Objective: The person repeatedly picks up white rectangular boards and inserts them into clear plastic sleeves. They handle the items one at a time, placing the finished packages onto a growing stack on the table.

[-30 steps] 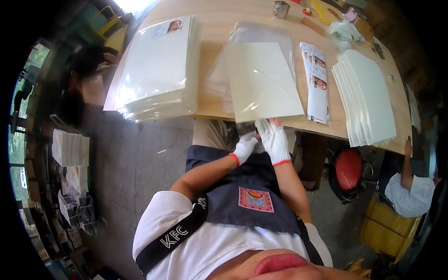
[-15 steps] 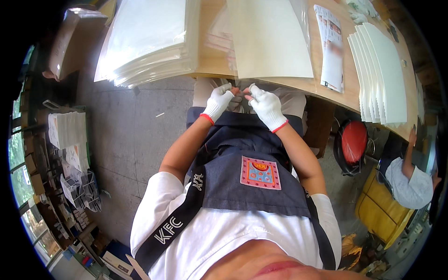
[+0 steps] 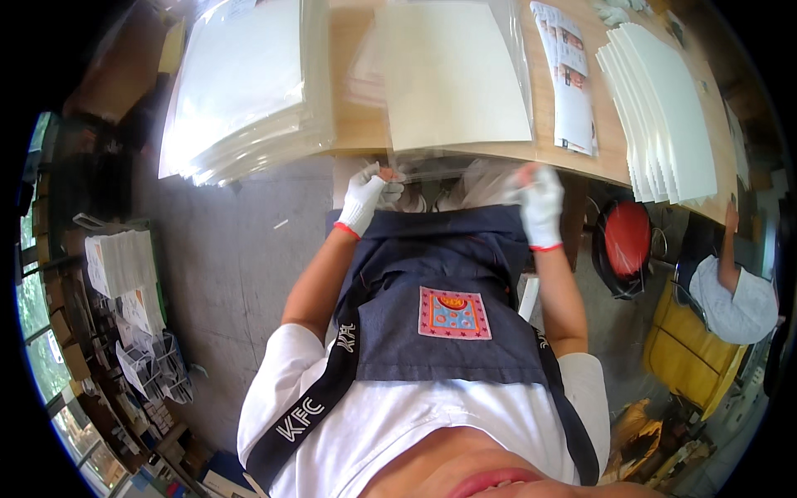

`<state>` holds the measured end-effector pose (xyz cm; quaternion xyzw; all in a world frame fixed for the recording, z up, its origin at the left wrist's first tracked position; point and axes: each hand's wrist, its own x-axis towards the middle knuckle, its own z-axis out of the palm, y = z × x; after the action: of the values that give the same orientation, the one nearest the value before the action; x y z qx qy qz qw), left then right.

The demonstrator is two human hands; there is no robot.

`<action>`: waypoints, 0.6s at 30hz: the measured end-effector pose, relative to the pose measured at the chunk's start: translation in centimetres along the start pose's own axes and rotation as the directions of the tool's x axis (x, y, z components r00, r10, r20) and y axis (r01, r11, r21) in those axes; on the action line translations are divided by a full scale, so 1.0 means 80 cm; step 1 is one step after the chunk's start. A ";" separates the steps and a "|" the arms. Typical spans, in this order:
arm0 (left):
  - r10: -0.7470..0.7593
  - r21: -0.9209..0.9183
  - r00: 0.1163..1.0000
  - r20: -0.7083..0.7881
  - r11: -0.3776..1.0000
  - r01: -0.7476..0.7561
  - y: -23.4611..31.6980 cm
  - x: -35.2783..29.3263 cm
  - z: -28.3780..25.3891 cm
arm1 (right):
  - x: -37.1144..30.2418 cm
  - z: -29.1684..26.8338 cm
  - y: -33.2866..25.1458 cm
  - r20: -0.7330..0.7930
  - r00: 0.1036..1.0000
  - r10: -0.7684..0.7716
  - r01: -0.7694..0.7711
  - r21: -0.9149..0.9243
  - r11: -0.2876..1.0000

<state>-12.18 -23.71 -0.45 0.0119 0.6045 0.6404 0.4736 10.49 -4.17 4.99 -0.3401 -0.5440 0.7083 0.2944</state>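
Note:
At the near table edge, a white board or paper sheet (image 3: pixel 457 75) lies inside a clear plastic sleeve (image 3: pixel 444 173), whose loose end hangs over the edge. My left hand (image 3: pixel 363 197), in a white knit glove with bare fingertips, pinches the left side of that loose end. My right hand (image 3: pixel 540 206), gloved alike, is smeared by motion at the right side. Its fingers look closed on the film, which stretches toward them.
A stack of plastic-sleeved white sheets (image 3: pixel 241 83) lies left on the wooden table (image 3: pixel 353 124). Folded printed leaflets (image 3: pixel 573 108) and fanned white sheets (image 3: pixel 664 116) lie right. A red-seated stool (image 3: pixel 627 239) stands below; a person (image 3: pixel 730 299) is at the far right.
My hands, close together before, have moved apart: the right one swung rightward, the left a little left and down. The film now stretches between them.

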 end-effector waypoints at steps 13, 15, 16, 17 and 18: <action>0.012 0.105 0.987 0.162 0.994 -0.029 0.017 -0.012 0.000 | 0.029 0.159 0.048 0.664 0.725 -0.182 0.688 -0.713 0.138; -0.018 0.131 0.992 0.124 0.991 0.002 0.025 -0.017 0.007 | 0.033 0.164 0.046 0.715 0.670 -0.198 0.736 -0.674 0.056; 0.027 0.130 0.987 0.155 0.990 -0.047 0.016 -0.008 0.001 | 0.035 0.165 0.048 0.740 0.635 -0.221 0.762 -0.647 0.022; 0.093 0.136 0.979 0.180 0.984 -0.118 0.003 0.004 -0.008 | 0.035 0.168 0.047 0.755 0.619 -0.217 0.768 -0.639 -0.034; 0.153 0.140 0.966 0.208 0.973 -0.184 -0.004 0.010 -0.013 | 0.031 0.170 0.040 0.758 0.618 -0.208 0.773 -0.634 -0.014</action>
<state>-13.04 -24.06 -1.41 0.1639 0.6006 0.6242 0.4720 -2.05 -10.71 3.84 -0.0384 -0.9856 0.1086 0.1242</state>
